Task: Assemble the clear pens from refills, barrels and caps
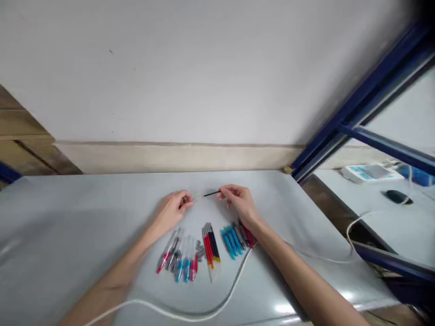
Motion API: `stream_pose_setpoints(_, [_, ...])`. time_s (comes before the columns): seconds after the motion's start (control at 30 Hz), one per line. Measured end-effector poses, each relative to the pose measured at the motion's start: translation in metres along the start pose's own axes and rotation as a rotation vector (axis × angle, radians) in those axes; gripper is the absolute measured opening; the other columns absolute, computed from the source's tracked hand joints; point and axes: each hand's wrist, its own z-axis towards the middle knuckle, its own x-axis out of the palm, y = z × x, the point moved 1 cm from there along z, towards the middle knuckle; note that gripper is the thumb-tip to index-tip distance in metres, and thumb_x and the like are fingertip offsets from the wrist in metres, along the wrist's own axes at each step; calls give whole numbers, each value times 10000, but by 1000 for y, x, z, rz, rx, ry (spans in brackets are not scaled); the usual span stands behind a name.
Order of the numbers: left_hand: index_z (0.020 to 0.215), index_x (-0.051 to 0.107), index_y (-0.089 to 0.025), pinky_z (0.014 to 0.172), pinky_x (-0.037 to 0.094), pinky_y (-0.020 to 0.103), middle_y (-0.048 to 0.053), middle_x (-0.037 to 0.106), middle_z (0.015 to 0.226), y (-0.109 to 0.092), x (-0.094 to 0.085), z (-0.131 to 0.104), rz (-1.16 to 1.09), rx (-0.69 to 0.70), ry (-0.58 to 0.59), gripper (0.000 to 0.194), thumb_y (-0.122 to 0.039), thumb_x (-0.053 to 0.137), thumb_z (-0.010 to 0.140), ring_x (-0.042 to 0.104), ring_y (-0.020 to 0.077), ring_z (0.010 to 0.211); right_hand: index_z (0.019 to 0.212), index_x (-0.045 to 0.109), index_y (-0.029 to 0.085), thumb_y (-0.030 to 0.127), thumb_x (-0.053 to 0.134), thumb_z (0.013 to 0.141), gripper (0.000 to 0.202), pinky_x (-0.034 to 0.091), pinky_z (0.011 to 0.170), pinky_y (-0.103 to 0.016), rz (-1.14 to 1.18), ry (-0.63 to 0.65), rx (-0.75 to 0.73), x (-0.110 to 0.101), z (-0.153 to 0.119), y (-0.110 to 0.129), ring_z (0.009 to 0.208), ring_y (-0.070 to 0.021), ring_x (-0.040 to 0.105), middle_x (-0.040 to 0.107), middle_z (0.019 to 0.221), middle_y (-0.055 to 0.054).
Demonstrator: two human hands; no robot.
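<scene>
A brown panel [25,136] fills the far left, beside the pale wall [204,77] behind the grey desk [84,244]. The left hand [175,208] pinches the clear end of a black refill [211,194], which is held just above the desk, stretched between both hands. Below lie clear barrels [186,253] with red, blue and dark grips, then small grey parts [200,249] and a row of red and black refills [210,244]. The right hand [239,201] grips the refill's dark end, fingers narrowed on it. Beneath its wrist sit blue pieces [232,241] beside grey and red ones. A white cord [152,308] loops in front; at right, past a blue frame [340,120], rests a white device [372,173].
</scene>
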Motion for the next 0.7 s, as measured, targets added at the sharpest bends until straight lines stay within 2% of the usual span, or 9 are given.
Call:
stream_pose_setpoints(0.2, [854, 606, -186, 687, 420, 266, 8, 605, 783, -1, -1, -4, -150, 0, -7, 117, -295, 576, 883, 556, 158, 745, 882, 729, 140, 434, 736, 815, 302, 474, 542, -258, 4, 50, -7, -4, 1, 0, 723, -192, 672, 768, 829, -121])
stream_pose_setpoints(0.37, [883, 643, -190, 672, 423, 258, 13, 624, 816, -2, -1, -5, -152, 49, -151, 101, -288, 619, 896, 563, 151, 748, 902, 721, 146, 417, 710, 854, 276, 497, 592, -279, -37, 83, -60, -8, -2, 8, 771, -204, 684, 769, 853, -120])
stream_pose_setpoints(0.57, [910, 657, -202, 734, 446, 275, 21, 637, 855, -5, -6, -8, -82, 217, -372, 63, -257, 638, 934, 577, 155, 799, 918, 710, 173, 331, 666, 890, 167, 477, 621, -293, -208, 156, -151, -5, -6, 17, 808, -217, 694, 760, 849, -81])
stream_pose_setpoints(0.63, [903, 668, -200, 758, 454, 293, 27, 651, 848, -9, -5, -9, -65, 299, -382, 59, -253, 659, 929, 583, 164, 809, 880, 725, 192, 256, 638, 896, 110, 479, 697, -308, -322, 181, -220, -1, -10, 19, 838, -207, 686, 758, 882, -57])
stream_pose_setpoints(0.7, [893, 682, -199, 769, 460, 309, 30, 669, 834, -13, -4, -9, -55, 369, -361, 55, -250, 690, 912, 591, 172, 808, 857, 737, 210, 201, 609, 898, 135, 468, 761, -315, -419, 172, -303, 4, -15, 21, 825, -188, 666, 759, 898, -29])
